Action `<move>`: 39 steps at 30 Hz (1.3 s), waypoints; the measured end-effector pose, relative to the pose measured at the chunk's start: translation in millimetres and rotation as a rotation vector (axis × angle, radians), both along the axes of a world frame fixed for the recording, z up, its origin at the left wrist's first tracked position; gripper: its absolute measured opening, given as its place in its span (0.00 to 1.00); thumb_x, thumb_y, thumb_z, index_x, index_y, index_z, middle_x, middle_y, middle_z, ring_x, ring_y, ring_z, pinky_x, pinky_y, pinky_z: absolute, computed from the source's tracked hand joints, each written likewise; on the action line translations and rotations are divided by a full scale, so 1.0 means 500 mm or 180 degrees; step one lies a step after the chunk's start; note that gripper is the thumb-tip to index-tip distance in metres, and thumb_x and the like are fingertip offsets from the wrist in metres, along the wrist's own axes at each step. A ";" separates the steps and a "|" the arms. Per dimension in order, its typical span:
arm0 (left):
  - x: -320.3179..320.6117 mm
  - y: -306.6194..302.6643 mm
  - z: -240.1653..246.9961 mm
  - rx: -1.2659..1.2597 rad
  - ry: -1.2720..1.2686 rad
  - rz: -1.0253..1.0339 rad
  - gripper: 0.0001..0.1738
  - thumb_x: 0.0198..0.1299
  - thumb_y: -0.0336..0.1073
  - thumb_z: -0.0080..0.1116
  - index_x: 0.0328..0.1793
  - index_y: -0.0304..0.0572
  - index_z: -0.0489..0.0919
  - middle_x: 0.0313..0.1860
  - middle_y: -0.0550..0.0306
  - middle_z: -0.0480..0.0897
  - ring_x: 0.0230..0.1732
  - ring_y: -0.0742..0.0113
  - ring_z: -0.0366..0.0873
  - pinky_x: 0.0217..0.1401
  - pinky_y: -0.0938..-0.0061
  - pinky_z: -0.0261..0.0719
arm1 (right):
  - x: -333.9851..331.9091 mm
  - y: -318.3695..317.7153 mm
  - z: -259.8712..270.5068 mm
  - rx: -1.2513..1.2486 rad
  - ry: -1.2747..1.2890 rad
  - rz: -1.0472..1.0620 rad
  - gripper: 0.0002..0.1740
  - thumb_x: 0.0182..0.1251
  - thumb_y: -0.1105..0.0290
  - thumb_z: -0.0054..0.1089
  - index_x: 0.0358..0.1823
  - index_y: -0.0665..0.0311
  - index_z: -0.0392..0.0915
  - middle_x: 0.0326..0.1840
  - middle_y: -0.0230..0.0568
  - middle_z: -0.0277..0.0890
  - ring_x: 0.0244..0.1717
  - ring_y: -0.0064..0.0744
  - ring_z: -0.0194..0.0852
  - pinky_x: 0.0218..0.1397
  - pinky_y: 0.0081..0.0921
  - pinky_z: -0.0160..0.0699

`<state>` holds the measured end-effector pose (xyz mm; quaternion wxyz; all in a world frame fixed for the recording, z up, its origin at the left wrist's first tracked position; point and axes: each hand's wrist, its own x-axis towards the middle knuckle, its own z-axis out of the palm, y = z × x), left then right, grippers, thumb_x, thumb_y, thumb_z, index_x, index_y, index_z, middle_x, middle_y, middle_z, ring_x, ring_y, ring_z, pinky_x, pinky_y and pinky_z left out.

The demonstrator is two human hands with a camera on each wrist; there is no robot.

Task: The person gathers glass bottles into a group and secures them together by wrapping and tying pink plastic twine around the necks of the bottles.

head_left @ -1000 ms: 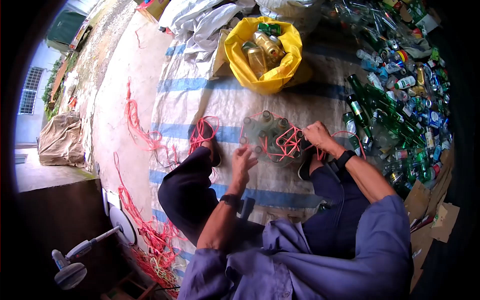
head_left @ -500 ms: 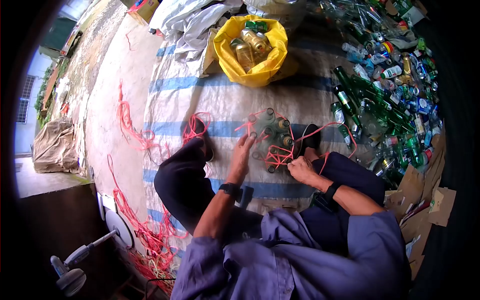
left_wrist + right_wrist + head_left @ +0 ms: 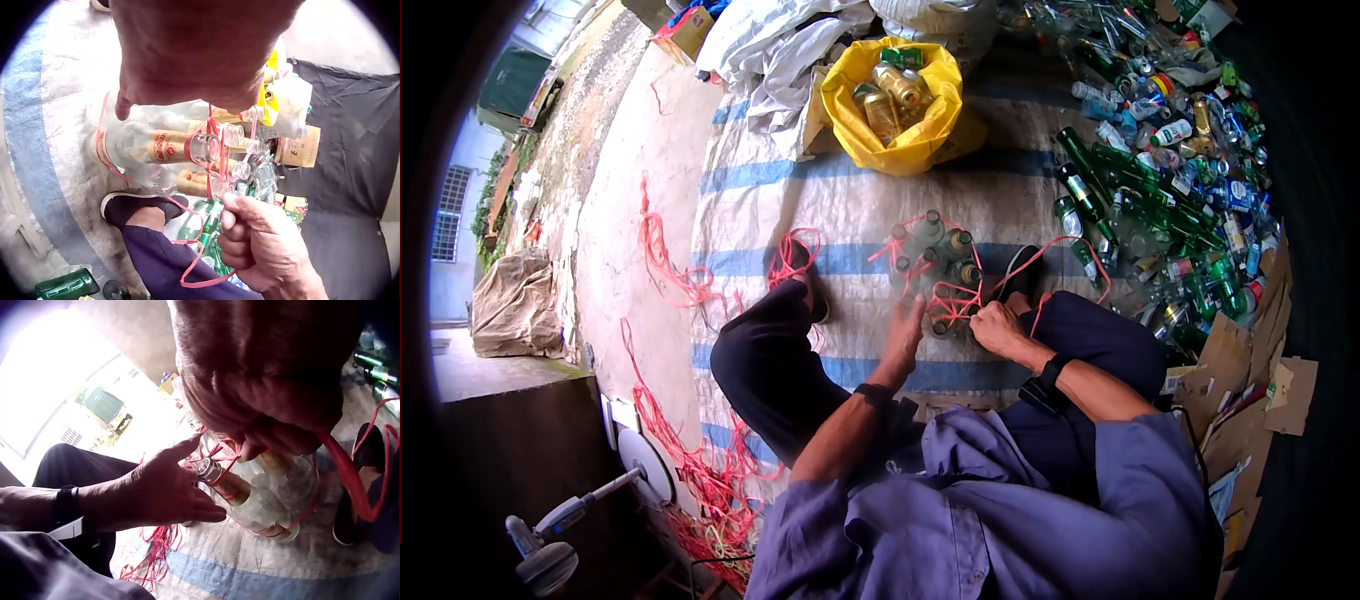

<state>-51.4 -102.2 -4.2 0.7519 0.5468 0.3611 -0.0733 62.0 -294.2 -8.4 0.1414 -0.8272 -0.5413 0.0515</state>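
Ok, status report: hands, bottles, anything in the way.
Right hand gripping string. Left hand open at the bottles. Bottles upright, string round them. Right shoe close beside.

The bottle cluster [image 3: 935, 265] stands mid-sheet, between the shoes [image 3: 1020, 275]. Behind it, toward the far edge of the sheet [image 3: 850, 210], cans [image 3: 900, 88] lie in a bag [image 3: 880, 155], sacks [image 3: 775, 65] to its left. Cord [image 3: 700, 462] lies along the left edge; a heap [image 3: 1185, 195] apparently covers the right.

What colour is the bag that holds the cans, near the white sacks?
The bag is plain bright yellow, seen best in the head view.
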 end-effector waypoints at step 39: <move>-0.006 -0.019 0.109 0.4631 -0.1047 -0.1695 0.49 0.48 0.46 0.70 0.72 0.34 0.58 0.63 0.38 0.70 0.64 0.42 0.68 0.67 0.48 0.58 | -0.035 0.045 0.085 -0.0322 0.3459 -0.1801 0.20 0.59 0.56 0.56 0.21 0.65 0.84 0.15 0.44 0.78 0.20 0.37 0.79 0.33 0.34 0.79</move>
